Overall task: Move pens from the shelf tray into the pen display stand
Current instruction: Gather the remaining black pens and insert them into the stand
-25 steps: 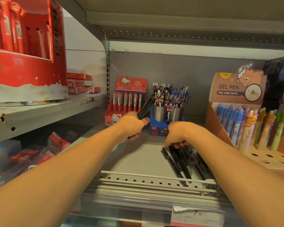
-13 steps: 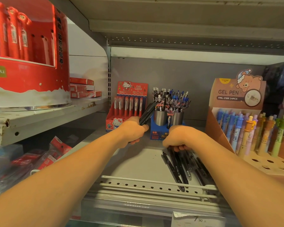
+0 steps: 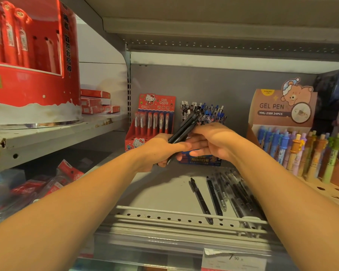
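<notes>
Head-cam view into a shop shelf, read left to right. At 10 o'clock, big red drum display (image 3: 33, 61) on upper side shelf; below it at 8 o'clock, blurred red packets (image 3: 47, 184). Near centre at 11 o'clock, red cartoon-cat pen box (image 3: 153, 122) w/ red pens upright. Left hand (image 3: 160, 151) just left of centre, fingers curled round a bundle of black pens (image 3: 184, 128), tips slanting up toward 1 o'clock. Right hand (image 3: 211, 141) touching same bundle from the right, fingers half curled on the barrels; whether gripping or only steadying can't be told. Directly behind hands at 12 o'clock, pen display stand (image 3: 202, 114): blue base, already crowded w/ blue and black pens, mostly hidden by hands. Below at 5 o'clock, shelf tray (image 3: 164, 192) w/ loose black and clear pens (image 3: 223, 192) lying along its right side, partly under right forearm. At 3 o'clock, brown GEL PEN box (image 3: 282, 110) w/ pastel pens. At 6 o'clock, price tag (image 3: 235, 259). Step in hand, by judgement: gathering and squaring a handful before loading, approx mid-task, since several pens remain in tray. Next move likely calls for lifting bundle over the stand, tips down, finding a gap among pens already there.
</notes>
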Action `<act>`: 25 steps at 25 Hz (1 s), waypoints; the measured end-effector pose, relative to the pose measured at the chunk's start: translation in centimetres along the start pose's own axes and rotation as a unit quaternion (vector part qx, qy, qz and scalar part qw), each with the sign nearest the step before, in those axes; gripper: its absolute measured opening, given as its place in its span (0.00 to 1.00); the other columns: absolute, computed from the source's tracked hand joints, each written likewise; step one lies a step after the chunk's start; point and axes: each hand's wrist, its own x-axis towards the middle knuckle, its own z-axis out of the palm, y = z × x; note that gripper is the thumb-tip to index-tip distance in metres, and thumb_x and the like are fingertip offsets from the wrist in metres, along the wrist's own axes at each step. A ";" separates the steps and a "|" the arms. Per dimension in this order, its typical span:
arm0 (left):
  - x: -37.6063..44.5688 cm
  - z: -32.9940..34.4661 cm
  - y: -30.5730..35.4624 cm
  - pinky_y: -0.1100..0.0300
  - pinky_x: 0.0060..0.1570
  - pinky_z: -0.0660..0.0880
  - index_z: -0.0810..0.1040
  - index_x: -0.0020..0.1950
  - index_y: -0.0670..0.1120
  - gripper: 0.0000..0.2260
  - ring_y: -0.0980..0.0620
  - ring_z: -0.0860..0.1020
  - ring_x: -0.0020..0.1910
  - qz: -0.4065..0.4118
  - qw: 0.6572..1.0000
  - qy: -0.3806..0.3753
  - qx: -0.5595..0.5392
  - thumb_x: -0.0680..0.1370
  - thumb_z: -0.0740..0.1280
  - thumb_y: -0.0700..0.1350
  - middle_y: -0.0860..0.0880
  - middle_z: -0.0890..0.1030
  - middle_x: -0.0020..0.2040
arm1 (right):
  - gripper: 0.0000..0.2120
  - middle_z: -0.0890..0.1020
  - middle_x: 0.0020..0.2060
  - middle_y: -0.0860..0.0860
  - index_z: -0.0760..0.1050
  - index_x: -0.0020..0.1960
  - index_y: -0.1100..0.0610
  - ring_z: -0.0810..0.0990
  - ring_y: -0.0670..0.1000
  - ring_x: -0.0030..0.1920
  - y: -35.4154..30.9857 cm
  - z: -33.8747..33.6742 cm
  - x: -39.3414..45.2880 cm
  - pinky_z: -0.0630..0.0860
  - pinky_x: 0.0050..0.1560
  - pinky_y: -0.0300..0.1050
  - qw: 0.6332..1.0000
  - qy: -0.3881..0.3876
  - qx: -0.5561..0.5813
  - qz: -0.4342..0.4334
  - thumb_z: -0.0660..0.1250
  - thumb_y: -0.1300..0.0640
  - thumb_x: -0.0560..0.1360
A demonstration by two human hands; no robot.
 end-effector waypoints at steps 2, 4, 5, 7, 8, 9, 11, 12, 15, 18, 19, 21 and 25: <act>0.0 0.3 0.1 0.66 0.21 0.62 0.77 0.41 0.45 0.12 0.56 0.68 0.21 -0.003 1.000 0.001 0.028 0.79 0.70 0.52 0.52 0.78 0.27 | 0.13 0.86 0.37 0.60 0.79 0.48 0.65 0.85 0.54 0.32 -0.3 -0.5 0.0 0.79 0.25 0.42 0.991 -0.002 -0.127 0.037 0.60 0.58 0.84; -0.1 0.3 -0.1 0.65 0.21 0.66 0.76 0.44 0.44 0.11 0.55 0.73 0.22 -0.025 0.999 0.017 0.039 0.81 0.67 0.49 0.51 0.78 0.26 | 0.10 0.84 0.34 0.59 0.77 0.49 0.66 0.82 0.52 0.27 -0.3 -1.0 -0.2 0.79 0.25 0.42 0.945 -0.017 -0.316 0.087 0.64 0.59 0.82; -0.1 0.1 -0.3 0.65 0.22 0.69 0.75 0.46 0.42 0.10 0.54 0.77 0.24 -0.045 0.998 0.013 0.034 0.82 0.66 0.47 0.51 0.78 0.26 | 0.09 0.84 0.33 0.57 0.77 0.48 0.65 0.81 0.50 0.25 -0.2 -1.1 -0.4 0.79 0.25 0.42 0.908 -0.045 -0.401 0.115 0.66 0.59 0.82; -0.3 -0.2 -0.6 0.62 0.25 0.74 0.73 0.49 0.40 0.07 0.50 0.81 0.28 -0.097 0.994 -0.032 0.028 0.83 0.65 0.43 0.48 0.79 0.29 | 0.11 0.82 0.29 0.53 0.78 0.43 0.62 0.79 0.47 0.23 0.1 -1.1 -0.9 0.78 0.26 0.39 0.834 -0.107 -0.516 0.162 0.69 0.56 0.80; -0.5 -0.2 -0.7 0.61 0.25 0.75 0.73 0.49 0.40 0.06 0.50 0.81 0.28 -0.120 0.991 -0.057 0.033 0.82 0.65 0.42 0.47 0.79 0.30 | 0.12 0.82 0.27 0.52 0.78 0.42 0.61 0.79 0.46 0.22 0.4 -1.1 -1.2 0.77 0.26 0.38 0.807 -0.128 -0.549 0.176 0.70 0.54 0.79; -0.6 -0.1 -0.7 0.61 0.25 0.75 0.72 0.49 0.40 0.05 0.50 0.79 0.27 -0.138 0.987 -0.078 0.040 0.82 0.65 0.41 0.46 0.79 0.30 | 0.13 0.82 0.26 0.51 0.78 0.41 0.60 0.78 0.46 0.22 0.5 -0.9 -1.4 0.76 0.27 0.38 0.787 -0.141 -0.571 0.185 0.71 0.52 0.78; -0.8 0.1 -0.7 0.60 0.25 0.74 0.71 0.50 0.41 0.06 0.51 0.76 0.24 -0.152 0.982 -0.099 0.053 0.82 0.67 0.41 0.47 0.76 0.30 | 0.14 0.81 0.26 0.51 0.78 0.40 0.59 0.77 0.47 0.23 0.6 -0.6 -1.7 0.75 0.28 0.38 0.764 -0.151 -0.595 0.198 0.72 0.49 0.77; -0.8 0.1 -0.6 0.60 0.25 0.74 0.71 0.50 0.41 0.06 0.51 0.74 0.24 -0.153 0.981 -0.100 0.061 0.82 0.67 0.41 0.47 0.75 0.31 | 0.15 0.81 0.26 0.51 0.77 0.41 0.59 0.77 0.47 0.24 0.6 -0.4 -1.9 0.74 0.28 0.38 0.758 -0.150 -0.602 0.202 0.72 0.48 0.77; -0.7 0.0 -0.6 0.60 0.27 0.72 0.71 0.53 0.41 0.07 0.51 0.73 0.26 -0.145 0.982 -0.095 0.076 0.82 0.67 0.43 0.47 0.74 0.32 | 0.15 0.81 0.30 0.52 0.77 0.42 0.60 0.75 0.48 0.26 0.8 -0.3 -2.1 0.73 0.26 0.34 0.743 -0.141 -0.621 0.205 0.71 0.48 0.78; -0.8 0.0 -0.5 0.60 0.26 0.72 0.72 0.54 0.41 0.07 0.52 0.72 0.26 -0.141 0.983 -0.090 0.076 0.82 0.67 0.44 0.48 0.73 0.32 | 0.13 0.79 0.30 0.51 0.77 0.40 0.59 0.72 0.47 0.25 1.0 -0.3 -1.9 0.69 0.23 0.32 0.752 -0.125 -0.620 0.184 0.69 0.52 0.79; -0.8 0.0 -0.5 0.61 0.26 0.72 0.72 0.54 0.41 0.07 0.52 0.72 0.26 -0.139 0.984 -0.086 0.075 0.82 0.67 0.44 0.48 0.73 0.32 | 0.11 0.79 0.29 0.51 0.77 0.40 0.59 0.71 0.47 0.25 1.0 -0.4 -1.7 0.69 0.23 0.33 0.758 -0.119 -0.617 0.177 0.68 0.54 0.79; -0.7 0.0 -0.5 0.61 0.26 0.71 0.72 0.53 0.42 0.07 0.52 0.72 0.26 -0.134 0.985 -0.078 0.070 0.82 0.67 0.44 0.48 0.73 0.32 | 0.11 0.79 0.28 0.50 0.78 0.41 0.58 0.71 0.47 0.24 1.0 -0.5 -1.6 0.69 0.24 0.34 0.765 -0.115 -0.609 0.175 0.68 0.54 0.79; -0.5 -0.2 -0.7 0.62 0.26 0.72 0.72 0.52 0.42 0.08 0.53 0.72 0.25 -0.131 0.987 -0.071 0.065 0.82 0.67 0.45 0.48 0.73 0.31 | 0.18 0.80 0.24 0.49 0.79 0.40 0.58 0.73 0.47 0.22 1.1 -0.6 -1.5 0.71 0.24 0.33 0.759 -0.117 -0.614 0.183 0.72 0.43 0.76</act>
